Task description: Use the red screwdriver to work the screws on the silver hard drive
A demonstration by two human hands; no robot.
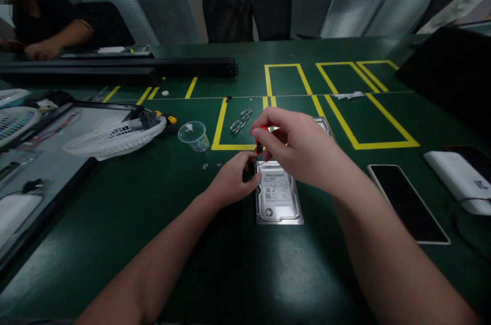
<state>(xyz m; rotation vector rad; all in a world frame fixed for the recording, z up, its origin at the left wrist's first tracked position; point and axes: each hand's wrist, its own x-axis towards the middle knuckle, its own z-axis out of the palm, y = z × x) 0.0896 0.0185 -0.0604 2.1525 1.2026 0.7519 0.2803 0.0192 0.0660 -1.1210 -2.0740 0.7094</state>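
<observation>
A silver hard drive (pixel 278 199) lies flat on the green table, label side up. My right hand (pixel 295 143) is closed round a small red and black screwdriver (pixel 260 147), its shaft pointing down at the drive's far left corner. At that same corner my left hand (pixel 238 176) grips the drive's edge, thumb on the rim and forefinger close to the shaft. The screwdriver's tip is hidden by the fingers. Several tiny screws (pixel 205 166) lie left of my left hand, near a clear plastic cup (pixel 194 135).
Partly behind my right hand lies another metal drive (pixel 324 124). Eyeglasses (pixel 241 120) rest beyond the hands. A phone (pixel 408 202) and white power bank (pixel 460 179) lie right. Left are a white fan grille (pixel 115 138) and black bars (pixel 184 66). A person (pixel 57 33) sits far left.
</observation>
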